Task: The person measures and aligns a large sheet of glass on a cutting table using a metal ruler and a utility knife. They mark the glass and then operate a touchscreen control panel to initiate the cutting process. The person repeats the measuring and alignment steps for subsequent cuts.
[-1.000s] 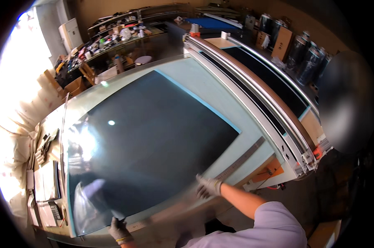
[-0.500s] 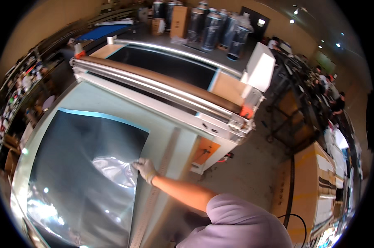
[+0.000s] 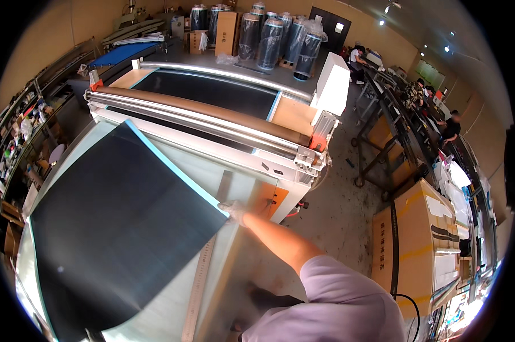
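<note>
Dark sheet (image 3: 126, 222), lengthwise up-right (probably)

1. The right hand (image 3: 234, 212) is now at the right corner of the dark sheet (image 3: 121, 222), gripping it; half a second ago it pinches clear film farther down the side.
2. The sheet has turned and shifted: its blue edge strip (image 3: 172, 168) slants more steeply, and the far corner sits nearer the roller machine (image 3: 200, 114).
3. The right corner now overlaps the steel ruler (image 3: 199, 285), earlier uncovered beside the sheet.
4. The near edge curves away, exposing more tabletop (image 3: 169, 299).
5. The sheet's surface, earlier glossy with bright reflections, looks mostly matte.
</note>
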Demonstrator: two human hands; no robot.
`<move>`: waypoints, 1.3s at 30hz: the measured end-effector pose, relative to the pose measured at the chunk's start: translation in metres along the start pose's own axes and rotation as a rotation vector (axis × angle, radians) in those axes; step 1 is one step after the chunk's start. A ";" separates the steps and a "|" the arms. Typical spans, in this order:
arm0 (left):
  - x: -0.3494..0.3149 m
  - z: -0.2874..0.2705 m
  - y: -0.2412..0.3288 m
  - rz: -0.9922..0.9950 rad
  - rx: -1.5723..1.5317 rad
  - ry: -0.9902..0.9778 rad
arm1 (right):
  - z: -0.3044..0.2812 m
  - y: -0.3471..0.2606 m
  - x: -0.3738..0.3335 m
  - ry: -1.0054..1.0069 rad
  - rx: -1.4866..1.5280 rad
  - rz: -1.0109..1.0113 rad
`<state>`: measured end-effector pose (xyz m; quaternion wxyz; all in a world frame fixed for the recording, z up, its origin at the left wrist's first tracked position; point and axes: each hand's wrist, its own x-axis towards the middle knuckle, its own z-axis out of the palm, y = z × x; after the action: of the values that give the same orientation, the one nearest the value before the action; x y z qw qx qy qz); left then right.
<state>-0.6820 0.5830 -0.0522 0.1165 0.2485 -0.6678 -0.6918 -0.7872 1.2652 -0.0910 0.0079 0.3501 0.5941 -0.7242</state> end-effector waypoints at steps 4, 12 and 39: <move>0.067 0.007 -0.023 0.055 -0.433 -0.529 | 0.029 0.007 -0.003 -0.077 -0.144 -0.122; 0.042 0.052 -0.042 -0.270 -0.532 -0.218 | 0.097 0.093 -0.219 -0.459 0.242 0.130; -0.240 -0.045 -0.115 -0.075 0.101 0.177 | 0.134 0.021 -0.031 0.020 -0.280 0.054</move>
<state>-0.4362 0.6714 -0.1190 0.1364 0.3392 -0.6791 -0.6365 -0.8215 1.1303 -0.0861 0.0700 0.3688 0.6798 -0.6301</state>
